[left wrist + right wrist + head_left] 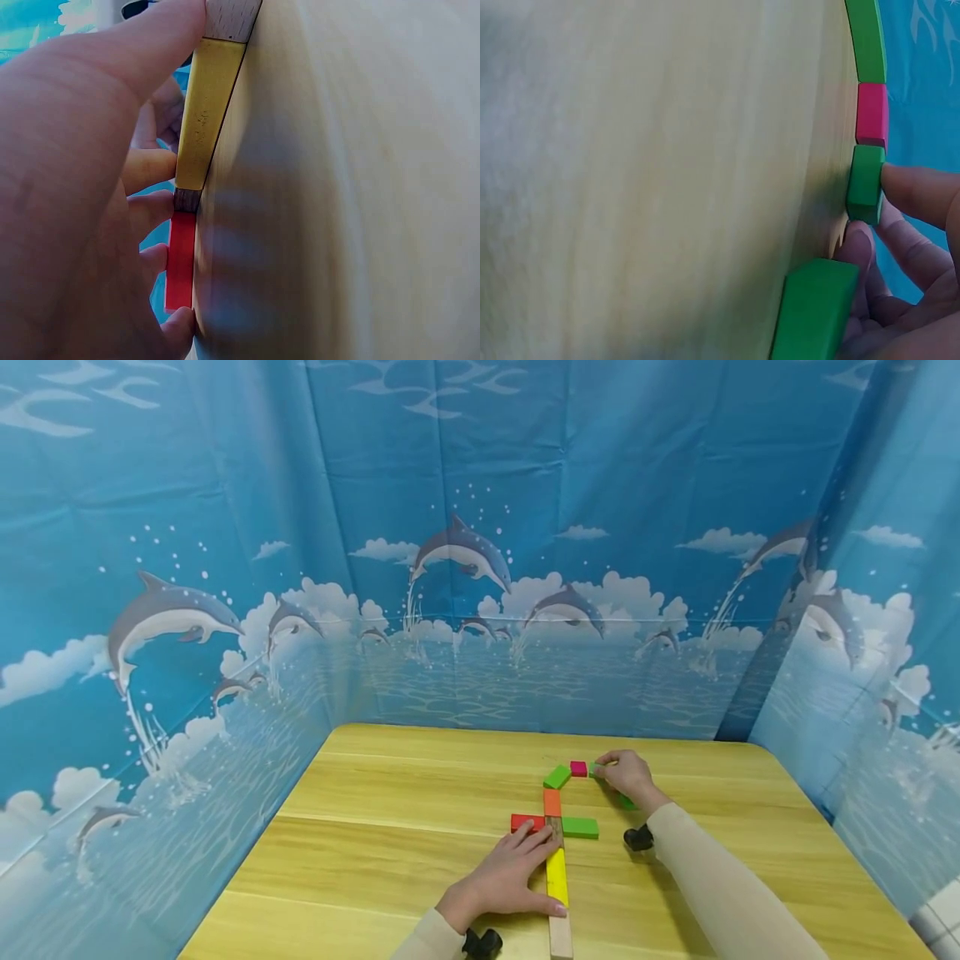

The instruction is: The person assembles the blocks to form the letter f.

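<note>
Wooden blocks form a hooked line on the table. My left hand [510,872] rests spread over its lower part, with the thumb at the joint of the yellow block [557,877] and the plain wood block [560,937]. Its fingers touch the dark brown block [187,200] and the red block [180,259]. At the curved top, my right hand [628,774] holds a small green block [865,184] by its end, beside the pink block [872,112]. Another green block [815,311] lies close under that hand.
An orange block [552,802] and a tilted green block [557,777] continue the line upward. A longer green block [581,828] sticks out to the right of the brown one. Behind the table [375,827] hangs a blue dolphin-print curtain [480,677].
</note>
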Motion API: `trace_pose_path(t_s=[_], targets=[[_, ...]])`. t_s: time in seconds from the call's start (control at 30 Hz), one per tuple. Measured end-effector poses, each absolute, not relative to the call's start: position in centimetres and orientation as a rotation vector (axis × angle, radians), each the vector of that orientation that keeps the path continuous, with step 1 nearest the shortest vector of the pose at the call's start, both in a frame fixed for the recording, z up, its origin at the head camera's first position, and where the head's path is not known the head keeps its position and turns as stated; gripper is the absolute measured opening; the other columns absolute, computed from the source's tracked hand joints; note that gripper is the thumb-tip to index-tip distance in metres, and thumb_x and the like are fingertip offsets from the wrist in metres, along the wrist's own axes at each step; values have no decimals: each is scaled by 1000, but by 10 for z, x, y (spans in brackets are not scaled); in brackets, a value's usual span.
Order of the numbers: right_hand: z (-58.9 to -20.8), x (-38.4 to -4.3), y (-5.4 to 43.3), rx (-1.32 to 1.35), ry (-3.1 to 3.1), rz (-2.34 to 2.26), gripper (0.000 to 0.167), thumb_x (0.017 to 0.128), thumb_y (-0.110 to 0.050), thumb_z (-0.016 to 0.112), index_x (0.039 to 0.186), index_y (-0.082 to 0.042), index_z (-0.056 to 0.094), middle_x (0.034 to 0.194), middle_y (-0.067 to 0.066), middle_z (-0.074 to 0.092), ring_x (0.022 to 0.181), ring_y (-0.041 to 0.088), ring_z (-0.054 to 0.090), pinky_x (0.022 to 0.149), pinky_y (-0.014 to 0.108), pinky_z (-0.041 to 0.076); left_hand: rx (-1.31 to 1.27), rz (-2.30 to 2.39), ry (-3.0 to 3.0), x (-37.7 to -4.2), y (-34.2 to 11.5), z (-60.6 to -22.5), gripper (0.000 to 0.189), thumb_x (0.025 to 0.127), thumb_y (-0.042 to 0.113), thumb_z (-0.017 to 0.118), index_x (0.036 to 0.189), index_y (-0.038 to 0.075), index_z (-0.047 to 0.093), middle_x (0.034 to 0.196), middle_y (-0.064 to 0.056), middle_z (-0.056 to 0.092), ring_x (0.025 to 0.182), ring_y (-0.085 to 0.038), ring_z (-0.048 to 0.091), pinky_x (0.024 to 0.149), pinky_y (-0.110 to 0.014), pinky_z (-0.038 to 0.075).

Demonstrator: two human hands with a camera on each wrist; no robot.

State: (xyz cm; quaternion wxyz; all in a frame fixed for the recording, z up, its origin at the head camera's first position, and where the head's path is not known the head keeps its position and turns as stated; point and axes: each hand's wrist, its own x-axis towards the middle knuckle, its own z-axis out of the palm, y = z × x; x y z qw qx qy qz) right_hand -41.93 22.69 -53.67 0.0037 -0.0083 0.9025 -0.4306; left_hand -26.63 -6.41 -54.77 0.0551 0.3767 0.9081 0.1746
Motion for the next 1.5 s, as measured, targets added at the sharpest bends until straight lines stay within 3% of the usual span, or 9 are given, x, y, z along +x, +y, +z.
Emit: trace_pose_path(t_s=[0.13,0.47,1.03,1.27,1.5], targets=[[-536,-418,226,-32,2821,-1351,30,99,-20,64,123,-2,68,83,10,65,59,22,54,57,37,46,1145,526,2763,-264,-63,-545,94,87,75,55,162,30,20,168,6,13,154,-28,8,117,-57,23],[-534,-411,225,-40,2843,-1329,30,100,-21,64,123,-2,68,106,15,66,76,24,59,61,37,50,1131,536,2755,-261,-63,-541,94,87,73,58,162,30,21,168,5,14,154,-29,8,116,-58,24],[-534,-411,228,-70,2825,-1349,33,100,-26,64,122,-1,68,113,19,65,76,24,61,62,38,50,1131,508,2768,-263,-64,-545,95,87,76,54,163,31,18,168,7,11,154,-27,6,117,-57,23],[-524,-405,238,-132,2796,-1378,42,103,-29,58,132,1,60,124,26,60,86,29,63,66,39,54,1128,508,2771,-258,-59,-543,95,87,77,53,162,31,19,168,6,12,154,-28,7,117,-57,23],[-520,-393,249,-177,2818,-1389,40,104,-28,56,133,-1,61,125,22,62,106,35,62,78,45,55,1111,524,2778,-253,-59,-542,96,87,76,55,163,30,19,168,6,13,154,-29,7,117,-58,22]])
